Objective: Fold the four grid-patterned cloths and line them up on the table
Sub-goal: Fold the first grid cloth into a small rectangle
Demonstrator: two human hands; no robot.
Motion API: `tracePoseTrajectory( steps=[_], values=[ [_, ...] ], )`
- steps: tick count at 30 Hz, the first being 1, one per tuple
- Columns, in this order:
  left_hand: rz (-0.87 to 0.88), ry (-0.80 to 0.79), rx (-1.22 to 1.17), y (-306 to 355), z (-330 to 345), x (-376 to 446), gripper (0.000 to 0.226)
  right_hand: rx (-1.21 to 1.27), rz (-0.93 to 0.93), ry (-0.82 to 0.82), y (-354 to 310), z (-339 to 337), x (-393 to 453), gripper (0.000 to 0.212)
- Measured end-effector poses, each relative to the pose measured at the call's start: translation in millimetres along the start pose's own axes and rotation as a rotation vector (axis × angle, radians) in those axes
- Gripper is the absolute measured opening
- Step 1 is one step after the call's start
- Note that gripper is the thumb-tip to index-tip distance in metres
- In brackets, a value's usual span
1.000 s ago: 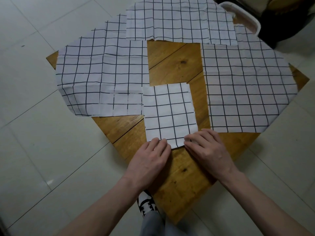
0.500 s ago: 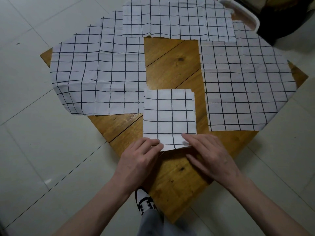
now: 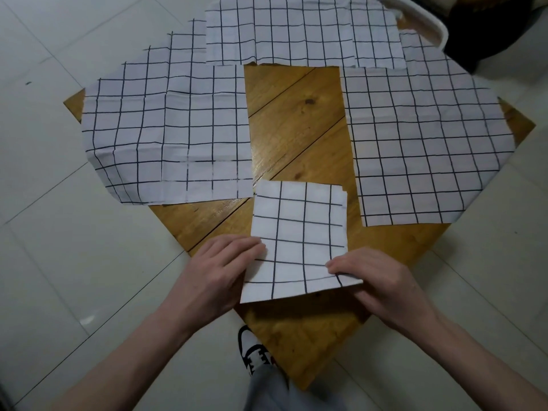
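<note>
Near the table's closest corner, a small folded square of white cloth with a black grid point(image 3: 298, 232) lies on the honey-coloured wooden plank table point(image 3: 293, 120), its near edge lifted off the wood. The left hand point(image 3: 218, 277) grips the folded cloth's near left corner, fingers curled along its left edge with the cloth overlapping the hand. The right hand point(image 3: 382, 283) pinches the near right corner, fingertips point(image 3: 335, 266) pressed on top of the fabric and the corner sticking out between fingers and thumb.

Three larger white cloths with the same black grid lie spread flat. One unfolded cloth point(image 3: 166, 134) covers the left corner of the table and droops over its left edges; its near right corner sits just beside the folded square's far left corner. Another unfolded cloth point(image 3: 424, 143) covers the right corner, hanging past the edge, just beside the folded square's right side. The third cloth point(image 3: 302, 31) lies across the far corner, overlapping the tops of both others.

A white plastic tub rim point(image 3: 427, 19) shows beyond the far cloth. Below the table's near corner, a black-and-white shoe point(image 3: 255, 348) and grey trouser leg point(image 3: 275, 390) stand on pale floor tiles point(image 3: 74, 262).
</note>
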State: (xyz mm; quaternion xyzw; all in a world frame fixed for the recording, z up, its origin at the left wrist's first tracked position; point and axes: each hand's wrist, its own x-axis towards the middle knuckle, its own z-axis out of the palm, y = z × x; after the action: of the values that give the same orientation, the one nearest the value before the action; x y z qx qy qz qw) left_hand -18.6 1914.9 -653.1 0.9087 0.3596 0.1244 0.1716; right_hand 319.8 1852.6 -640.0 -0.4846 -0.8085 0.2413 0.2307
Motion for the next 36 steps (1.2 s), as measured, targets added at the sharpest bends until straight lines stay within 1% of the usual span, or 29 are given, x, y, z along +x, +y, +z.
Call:
tracePoseTrajectory(
  steps=[2, 5, 9, 12, 15, 17, 19, 23, 26, 30, 33, 36],
  values=[
    [0.014, -0.007, 0.016, -2, 4, 4, 0.044, 0.020, -0.013, -0.014, -1, 0, -10, 0.032],
    [0.041, -0.013, 0.024, 1, 11, 2, 0.039, 0.059, 0.029, -0.011, 2, 1, -20, 0.028],
    [0.009, 0.031, 0.010, 8, 14, -3, 0.039, 0.073, 0.191, 0.026, 13, 12, -28, 0.037],
    [-0.036, 0.053, -0.009, 13, 17, -8, 0.037, 0.073, 0.289, 0.076, 16, 21, -28, 0.032],
    [-0.136, 0.075, -0.055, 18, 20, -13, 0.034, 0.134, 0.354, 0.115, 10, 21, -21, 0.030],
    [-0.244, 0.104, -0.124, 23, 21, -13, 0.028, 0.163, 0.403, 0.128, 5, 21, -18, 0.026],
    [-0.356, 0.145, -0.184, 31, 23, -12, 0.029, 0.192, 0.475, 0.147, 2, 22, -15, 0.022],
    [-0.528, 0.210, -0.146, 48, 33, -7, 0.025, 0.272, 0.602, 0.213, -3, 24, -10, 0.026],
    [-0.643, 0.264, -0.131, 59, 40, -2, 0.019, 0.304, 0.663, 0.239, -9, 29, -5, 0.022],
    [-0.702, 0.320, -0.120, 63, 46, 4, 0.014, 0.266, 0.692, 0.284, -12, 32, 1, 0.013],
    [-0.686, 0.312, -0.109, 63, 45, 9, 0.013, 0.212, 0.704, 0.296, -11, 33, 7, 0.011],
    [-0.682, 0.336, -0.144, 61, 45, 17, 0.012, 0.211, 0.751, 0.313, -10, 30, 15, 0.008]
  ],
)
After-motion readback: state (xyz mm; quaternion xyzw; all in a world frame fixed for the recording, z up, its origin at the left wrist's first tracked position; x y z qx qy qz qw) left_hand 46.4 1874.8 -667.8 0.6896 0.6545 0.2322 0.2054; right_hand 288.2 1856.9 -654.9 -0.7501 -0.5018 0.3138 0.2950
